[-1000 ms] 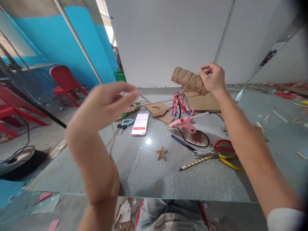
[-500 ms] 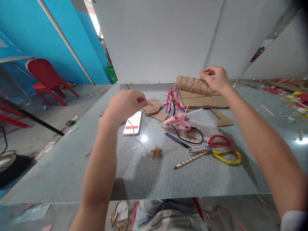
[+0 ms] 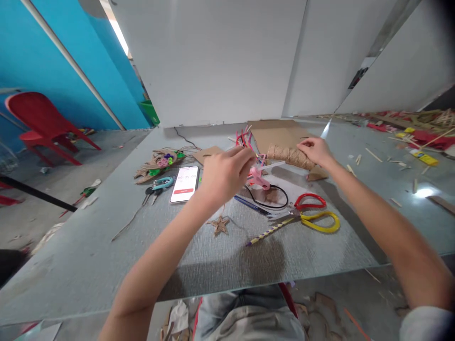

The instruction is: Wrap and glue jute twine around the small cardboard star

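Left hand (image 3: 227,173): fingers bent, tips drawn together above the pink glue gun (image 3: 260,179). What, if anything, sits between those tips, I cannot tell. A thin brown strand (image 3: 223,208) shows below the hand, near the star.

Right hand (image 3: 320,151): I have it closed on the right end of the tan, cylindrical spool of rough twine (image 3: 287,155), thumb and forefinger bent at the top. Spool lies slantwise in view, in front of the flat brown cardboard sheet (image 3: 277,135); whether it touches anything beneath, I cannot tell.

Nearer me: small brown five-pointed star (image 3: 220,226), flat on the grey, glossy-edged table (image 3: 199,265). To its right, a yellow pencil with purple spots (image 3: 272,231), a slim dark-blue tool (image 3: 250,204), and metal scissors with one red and one yellow handle (image 3: 322,221).

Left side: white-screened phone (image 3: 184,184), keys (image 3: 151,192) by a light-blue clip (image 3: 163,182), then a brown piece with green, pink and purple decorations (image 3: 161,163). Pink and red fuzzy stems (image 3: 243,137) bunch beyond the glue gun.

Off the table: red plastic chair (image 3: 35,113), green bin (image 3: 149,112).
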Motion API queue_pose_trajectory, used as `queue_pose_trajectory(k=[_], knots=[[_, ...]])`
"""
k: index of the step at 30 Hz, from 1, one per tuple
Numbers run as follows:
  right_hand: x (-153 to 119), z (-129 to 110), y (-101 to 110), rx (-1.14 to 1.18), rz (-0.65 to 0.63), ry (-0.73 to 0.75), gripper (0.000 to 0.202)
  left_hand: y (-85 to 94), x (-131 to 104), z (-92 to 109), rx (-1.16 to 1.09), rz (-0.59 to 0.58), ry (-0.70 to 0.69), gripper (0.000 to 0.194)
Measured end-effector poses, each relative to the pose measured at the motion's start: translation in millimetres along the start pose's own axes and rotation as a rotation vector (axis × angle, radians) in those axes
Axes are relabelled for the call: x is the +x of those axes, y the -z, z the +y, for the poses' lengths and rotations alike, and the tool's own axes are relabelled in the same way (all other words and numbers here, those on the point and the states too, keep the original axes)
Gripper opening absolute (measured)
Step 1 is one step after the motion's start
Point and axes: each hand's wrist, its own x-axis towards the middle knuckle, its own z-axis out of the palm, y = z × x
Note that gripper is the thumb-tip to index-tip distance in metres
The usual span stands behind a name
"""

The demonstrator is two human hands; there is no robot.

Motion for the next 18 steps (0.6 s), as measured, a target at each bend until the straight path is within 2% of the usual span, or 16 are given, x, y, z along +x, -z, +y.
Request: queue_pose_trajectory(k=[2, 5, 7, 9, 11, 13, 15, 16, 18], knots=[[-2, 15, 1, -0.013, 0.005, -0.025, 0.023, -5.3, -2, 15, -0.370, -0.092, 0.062, 0.012], [0, 30, 1, -0.033, 0.003, -0.042, 0.025, -13.5, 1, 28, -0.879, -0.283, 0.185, 0.019], [1, 36, -4, -0.046, -0.030, -0.033, 0.026, -19.2, 3, 31, -1.126, -0.386, 0.266, 0.023], [-2, 40, -10, -0.061, -0.088, -0.004, 0.026, -24.1, 1, 35, -1.274, -0.485, 0.310, 0.025], [-8, 41, -15, -0.079, -0.148, 0.039, 0.028, -27.3, -8, 40, -1.321, -0.652, 0.308, 0.027], [-15, 38, -17, -0.104, -0.182, 0.078, 0.028, -28.2, -25, 47, -1.290, -0.922, 0.312, 0.033], [-22, 31, -14, -0.136, -0.181, 0.111, 0.029, -26.4, -46, 53, -1.232, -1.059, 0.324, 0.050], [-25, 26, -9, -0.150, -0.169, 0.129, 0.030, -24.6, -56, 56, -1.170, -1.034, 0.317, 0.060], [-32, 16, 4, -0.169, -0.142, 0.166, 0.031, -19.4, -75, 58, -0.954, -0.862, 0.281, 0.062]])
